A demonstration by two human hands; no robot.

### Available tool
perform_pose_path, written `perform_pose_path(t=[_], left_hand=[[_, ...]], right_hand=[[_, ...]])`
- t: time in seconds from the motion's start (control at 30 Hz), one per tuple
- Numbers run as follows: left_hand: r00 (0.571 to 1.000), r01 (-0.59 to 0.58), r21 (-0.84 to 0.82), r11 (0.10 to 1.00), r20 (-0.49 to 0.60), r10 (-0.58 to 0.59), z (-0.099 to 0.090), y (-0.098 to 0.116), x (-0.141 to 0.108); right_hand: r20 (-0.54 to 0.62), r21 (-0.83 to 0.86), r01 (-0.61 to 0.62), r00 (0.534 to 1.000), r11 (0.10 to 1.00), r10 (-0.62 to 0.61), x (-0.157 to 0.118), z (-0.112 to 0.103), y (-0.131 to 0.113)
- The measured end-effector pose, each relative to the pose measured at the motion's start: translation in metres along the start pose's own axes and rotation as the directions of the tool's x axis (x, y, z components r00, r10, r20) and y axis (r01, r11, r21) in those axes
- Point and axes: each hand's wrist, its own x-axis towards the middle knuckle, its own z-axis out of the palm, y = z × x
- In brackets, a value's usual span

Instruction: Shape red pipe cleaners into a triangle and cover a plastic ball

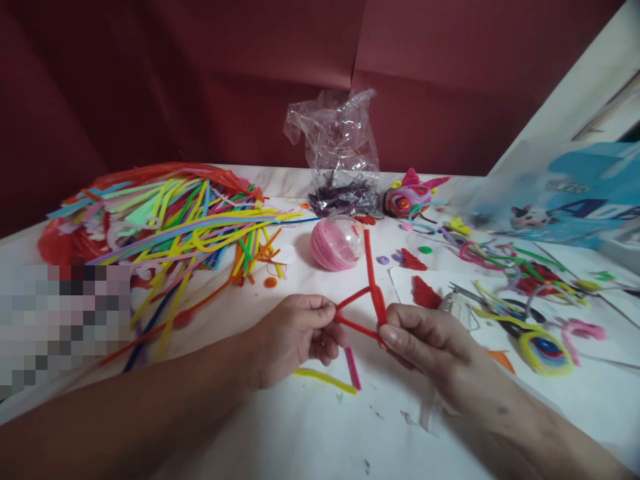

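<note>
Between my two hands is a red pipe cleaner [370, 267], bent into a triangle with one end sticking straight up. The triangle's left corner is pinched by the fingertips of my left hand [305, 327]. On the other side, the thumb and fingers of my right hand [425, 340] close on its thicker, doubled side. Under my left fingers a short pink pipe cleaner piece [353, 370] and a yellow pipe cleaner [325, 379] show on the table. A clear plastic ball half wrapped in pink [333, 247] sits just beyond my hands.
A big heap of coloured pipe cleaners [175, 220] spreads at left. Behind stand a clear plastic bag [343, 147] with dark strands and a pink decorated ball [410, 197]. Red fuzzy triangles [426, 292], scissors [470, 293], a yellow-blue coil [545, 350] and loose pipe cleaners lie at right.
</note>
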Motion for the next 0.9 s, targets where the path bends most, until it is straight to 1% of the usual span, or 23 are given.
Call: perform_pose_path(t=[0.07,0.13,0.17,0.23,0.37,0.47,0.53,0.63,0.7,0.77,0.83,0.9], left_hand=[[1.0,-0.02,0.097,0.995,0.006,0.019,-0.003,0.001,0.002],[0.996,-0.084,0.166,0.983,-0.015,0.088,-0.004,0.003,0.004],[0.993,-0.111,0.17,0.979,-0.022,0.116,-0.003,0.004,0.004],[0.992,-0.126,0.133,0.983,0.004,0.127,-0.002,0.005,0.004],[0.99,-0.078,-0.017,0.997,0.115,0.079,0.003,-0.001,0.002],[0.995,-0.037,-0.109,0.993,0.091,0.048,0.004,-0.007,0.0],[0.997,-0.02,-0.12,0.993,0.07,0.029,0.004,-0.009,0.0],[0.996,-0.046,-0.059,0.997,0.074,0.05,0.001,-0.004,0.0],[0.993,-0.056,0.025,0.998,0.105,0.053,-0.001,0.0,0.0],[0.992,-0.043,0.121,0.992,0.125,0.028,-0.001,0.003,0.0],[0.993,-0.02,0.197,0.98,0.122,-0.005,-0.001,0.002,-0.001],[0.995,-0.01,0.223,0.975,0.099,-0.012,0.001,0.0,-0.002]], right_hand=[[-0.01,-0.058,0.014,1.0,0.998,-0.015,0.001,-0.002,-0.001],[-0.028,-0.123,0.025,0.999,0.992,-0.029,0.001,-0.003,-0.001],[-0.033,-0.142,0.023,0.999,0.99,-0.028,0.001,-0.004,-0.001],[-0.03,-0.141,0.014,0.999,0.99,-0.019,0.001,-0.005,-0.001],[-0.015,-0.01,0.008,1.0,1.0,-0.008,-0.001,0.0,-0.002],[0.027,0.128,-0.015,1.0,0.992,0.012,-0.002,0.005,-0.006],[0.05,0.167,-0.025,0.999,0.986,0.017,-0.001,0.007,-0.006],[0.015,0.112,-0.027,1.0,0.993,0.026,0.0,0.006,-0.003],[-0.037,0.056,-0.027,0.999,0.998,0.029,0.001,0.004,0.0],[-0.063,0.013,-0.017,0.998,1.0,0.018,0.002,0.002,0.001],[-0.045,-0.019,-0.009,0.999,1.0,0.008,0.002,0.003,0.0],[-0.006,-0.04,-0.002,1.0,0.999,0.002,0.001,0.004,-0.004]])
